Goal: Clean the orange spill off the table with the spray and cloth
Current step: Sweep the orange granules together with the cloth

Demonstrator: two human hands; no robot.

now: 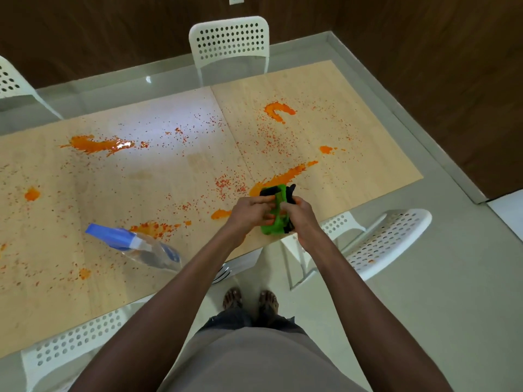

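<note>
A green and black cloth (276, 222) is bunched up between both my hands above the near edge of the table (175, 171). My left hand (250, 212) grips its left side and my right hand (301, 217) grips its right side. Orange spill (283, 176) streaks the light wooden tabletop just beyond the cloth, with more orange patches and fine specks spread over the whole surface. A clear spray bottle (135, 244) with a blue head lies on its side at the near left, apart from both hands.
White perforated chairs stand around the table: one at the far side (229, 43), one at the right (387, 241), one at the near left (70, 346), one at the far left (11, 80). My bare feet (250, 302) stand on pale floor.
</note>
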